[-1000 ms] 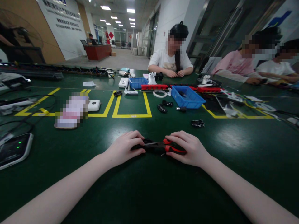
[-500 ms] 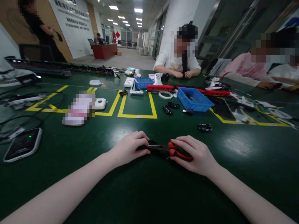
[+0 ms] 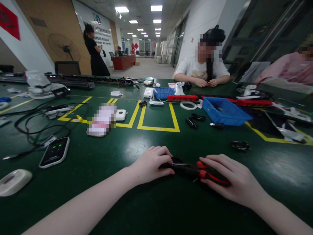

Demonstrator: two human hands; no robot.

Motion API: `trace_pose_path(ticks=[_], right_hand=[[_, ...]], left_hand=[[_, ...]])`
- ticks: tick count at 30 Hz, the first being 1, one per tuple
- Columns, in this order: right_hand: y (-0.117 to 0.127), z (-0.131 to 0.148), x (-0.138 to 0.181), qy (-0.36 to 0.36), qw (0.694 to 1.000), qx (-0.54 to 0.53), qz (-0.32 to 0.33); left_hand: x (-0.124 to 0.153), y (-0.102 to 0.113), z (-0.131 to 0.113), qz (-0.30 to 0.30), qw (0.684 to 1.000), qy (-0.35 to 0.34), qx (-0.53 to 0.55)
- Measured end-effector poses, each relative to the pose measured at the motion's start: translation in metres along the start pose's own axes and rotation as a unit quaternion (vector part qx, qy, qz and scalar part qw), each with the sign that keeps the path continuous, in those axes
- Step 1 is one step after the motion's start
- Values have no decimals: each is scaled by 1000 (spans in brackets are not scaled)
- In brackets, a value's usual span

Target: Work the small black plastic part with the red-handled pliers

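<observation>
On the green table lie red-and-black pliers between my hands. My right hand is closed round the pliers' red handles. My left hand is curled over a small black part at the pliers' jaws; most of that part is hidden under my fingers. A loose black part lies on the table beyond my right hand.
A blue bin, a tape ring, small black parts and yellow floor-tape squares lie ahead. Left: a dark device with green lights, a white device, cables. Seated people across the table; a person stands far left.
The view has swung left, so everything has shifted right in the picture. My hands keep the same hold on the pliers and the black part.
</observation>
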State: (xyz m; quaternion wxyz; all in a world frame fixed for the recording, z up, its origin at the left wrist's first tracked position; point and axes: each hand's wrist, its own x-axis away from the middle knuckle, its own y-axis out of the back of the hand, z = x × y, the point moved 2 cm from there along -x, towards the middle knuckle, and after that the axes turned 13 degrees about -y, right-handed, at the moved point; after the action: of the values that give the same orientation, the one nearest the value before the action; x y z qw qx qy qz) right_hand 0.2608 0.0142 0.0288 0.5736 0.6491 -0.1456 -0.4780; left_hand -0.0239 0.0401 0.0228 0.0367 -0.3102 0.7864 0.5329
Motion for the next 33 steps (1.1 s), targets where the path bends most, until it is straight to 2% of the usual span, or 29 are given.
trace_pose_path(ticks=[26, 33], right_hand=[[4, 4, -1, -7, 1000, 0, -15], [7, 13, -5, -9, 1000, -9, -13]], left_hand=[[-3, -1, -5, 17, 1000, 20, -2], [-1, -3, -3, 14, 1000, 18, -3]])
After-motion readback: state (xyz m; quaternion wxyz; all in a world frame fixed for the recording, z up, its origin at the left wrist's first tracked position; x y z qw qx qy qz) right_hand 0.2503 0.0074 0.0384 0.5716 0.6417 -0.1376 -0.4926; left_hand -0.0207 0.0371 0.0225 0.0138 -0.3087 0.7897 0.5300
